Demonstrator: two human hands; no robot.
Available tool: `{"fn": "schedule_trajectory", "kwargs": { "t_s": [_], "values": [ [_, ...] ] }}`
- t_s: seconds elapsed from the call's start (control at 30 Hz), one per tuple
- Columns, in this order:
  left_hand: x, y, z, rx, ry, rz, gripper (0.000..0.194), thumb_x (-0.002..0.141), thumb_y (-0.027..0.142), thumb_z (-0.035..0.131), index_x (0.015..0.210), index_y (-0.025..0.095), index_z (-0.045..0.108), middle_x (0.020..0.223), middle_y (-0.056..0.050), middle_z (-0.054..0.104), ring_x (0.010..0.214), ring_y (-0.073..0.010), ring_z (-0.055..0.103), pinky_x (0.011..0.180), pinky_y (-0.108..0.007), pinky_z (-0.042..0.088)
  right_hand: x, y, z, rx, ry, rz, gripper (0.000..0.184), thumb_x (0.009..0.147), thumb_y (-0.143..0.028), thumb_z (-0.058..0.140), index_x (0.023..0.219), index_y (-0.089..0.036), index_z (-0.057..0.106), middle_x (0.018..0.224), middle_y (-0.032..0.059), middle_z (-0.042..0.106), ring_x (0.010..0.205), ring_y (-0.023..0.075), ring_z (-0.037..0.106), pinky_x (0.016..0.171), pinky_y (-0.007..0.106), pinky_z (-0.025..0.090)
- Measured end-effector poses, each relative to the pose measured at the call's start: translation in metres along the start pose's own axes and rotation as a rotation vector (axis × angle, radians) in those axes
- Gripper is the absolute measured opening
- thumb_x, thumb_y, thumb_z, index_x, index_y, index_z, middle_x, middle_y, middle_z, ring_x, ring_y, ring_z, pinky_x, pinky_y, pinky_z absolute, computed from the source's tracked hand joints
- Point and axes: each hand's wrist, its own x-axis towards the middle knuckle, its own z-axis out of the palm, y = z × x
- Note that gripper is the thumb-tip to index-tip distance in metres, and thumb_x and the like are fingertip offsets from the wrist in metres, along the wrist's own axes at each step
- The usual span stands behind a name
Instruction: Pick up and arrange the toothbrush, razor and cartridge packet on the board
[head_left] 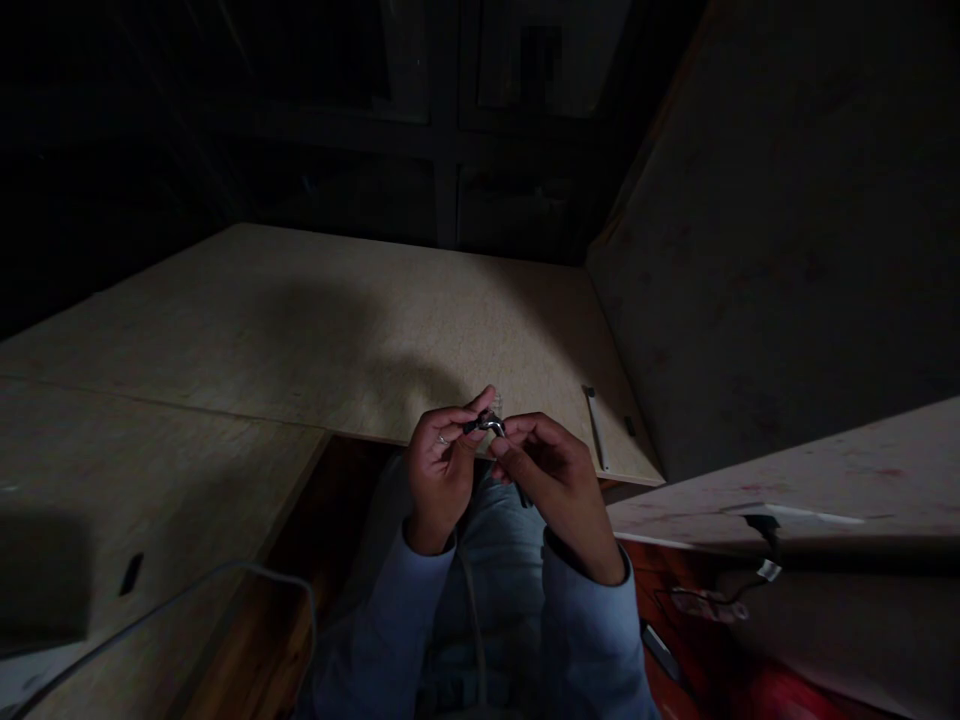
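Observation:
Over the table's front edge, my left hand and my right hand come together in front of my lap. Between their fingertips is a small shiny metal piece with black ends. It curves down toward the right, and its exact kind is too dark and small to tell. My left thumb and fingers pinch its left end, while my right thumb and fingers close on its right side. A dark strip shows just below my right fingers. A ring is on a left finger.
A slim pale rod with a dark end lies on the wooden table, with a small dark piece beside it. A grey cable loops over the left table section. A patterned panel rises on the right.

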Motion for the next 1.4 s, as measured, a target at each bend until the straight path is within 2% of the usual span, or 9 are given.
{"fn": "schedule_trajectory", "kwargs": {
  "t_s": [0.23, 0.4, 0.63, 0.8, 1.0, 1.13, 1.27, 1.4],
  "values": [
    [-0.002, -0.005, 0.0, -0.021, -0.037, 0.054, 0.019, 0.08, 0.029, 0.082, 0.086, 0.022, 0.064, 0.112, -0.008, 0.078, 0.109, -0.0275, 0.073, 0.1, -0.045, 0.056, -0.003, -0.002, -0.001, -0.019, -0.035, -0.006, 0.015, 0.089, -0.035, 0.071, 0.093, -0.021, 0.068, 0.076, -0.0004, 0.072, 0.06, 0.0115, 0.066, 0.058, 0.023, 0.054],
    [-0.003, -0.008, 0.0, -0.013, 0.006, 0.062, 0.021, 0.078, 0.033, 0.083, 0.082, 0.021, 0.066, 0.116, -0.01, 0.077, 0.112, -0.03, 0.071, 0.102, -0.049, 0.055, -0.005, -0.003, -0.003, -0.077, -0.026, -0.029, 0.014, 0.089, -0.035, 0.071, 0.092, -0.022, 0.068, 0.075, -0.0002, 0.072, 0.062, 0.0129, 0.067, 0.06, 0.025, 0.055],
    [0.0, -0.007, 0.004, -0.068, -0.02, 0.022, 0.021, 0.076, 0.03, 0.085, 0.086, 0.021, 0.069, 0.115, -0.01, 0.077, 0.108, -0.0281, 0.073, 0.099, -0.044, 0.057, -0.002, 0.005, -0.004, -0.079, -0.015, -0.01, 0.017, 0.089, -0.036, 0.07, 0.1, -0.022, 0.07, 0.077, -0.0003, 0.071, 0.063, 0.013, 0.067, 0.061, 0.025, 0.055],
    [-0.001, -0.008, 0.01, -0.076, -0.016, -0.062, 0.027, 0.078, 0.036, 0.083, 0.094, 0.02, 0.069, 0.115, -0.011, 0.077, 0.1, -0.0258, 0.075, 0.089, -0.038, 0.06, 0.005, 0.012, -0.001, -0.095, 0.054, 0.015, 0.017, 0.087, -0.035, 0.069, 0.097, -0.021, 0.071, 0.074, -0.0007, 0.069, 0.057, 0.0116, 0.063, 0.055, 0.023, 0.051],
    [0.002, -0.018, 0.01, -0.187, -0.059, -0.231, 0.031, 0.081, 0.035, 0.08, 0.107, 0.02, 0.073, 0.123, -0.01, 0.073, 0.114, -0.0253, 0.069, 0.098, -0.034, 0.054, 0.013, 0.026, -0.001, -0.084, 0.158, 0.061, 0.017, 0.083, -0.036, 0.069, 0.089, -0.02, 0.069, 0.072, -0.0012, 0.068, 0.052, 0.0108, 0.058, 0.05, 0.022, 0.048],
    [0.006, -0.022, 0.01, -0.308, -0.072, -0.314, 0.034, 0.084, 0.043, 0.075, 0.106, 0.016, 0.075, 0.117, -0.012, 0.075, 0.113, -0.0259, 0.069, 0.096, -0.034, 0.054, 0.015, 0.032, -0.003, -0.094, 0.157, 0.065, 0.016, 0.083, -0.034, 0.068, 0.091, -0.02, 0.069, 0.074, -0.0007, 0.069, 0.053, 0.0109, 0.059, 0.049, 0.022, 0.047],
    [0.008, -0.024, 0.01, -0.355, -0.045, -0.338, 0.034, 0.08, 0.042, 0.08, 0.101, 0.016, 0.075, 0.117, -0.012, 0.074, 0.109, -0.0247, 0.07, 0.094, -0.034, 0.054, 0.016, 0.032, -0.004, -0.102, 0.136, 0.047, 0.018, 0.084, -0.036, 0.068, 0.092, -0.02, 0.069, 0.072, -0.0008, 0.068, 0.053, 0.0107, 0.057, 0.05, 0.022, 0.048],
    [0.009, -0.026, 0.008, -0.389, -0.07, -0.337, 0.033, 0.078, 0.041, 0.083, 0.1, 0.017, 0.074, 0.114, -0.01, 0.075, 0.109, -0.024, 0.071, 0.098, -0.036, 0.052, 0.016, 0.032, -0.004, -0.133, 0.119, 0.029, 0.017, 0.087, -0.035, 0.066, 0.094, -0.019, 0.069, 0.074, -0.0002, 0.069, 0.056, 0.0113, 0.058, 0.056, 0.024, 0.05]
  ]
}}
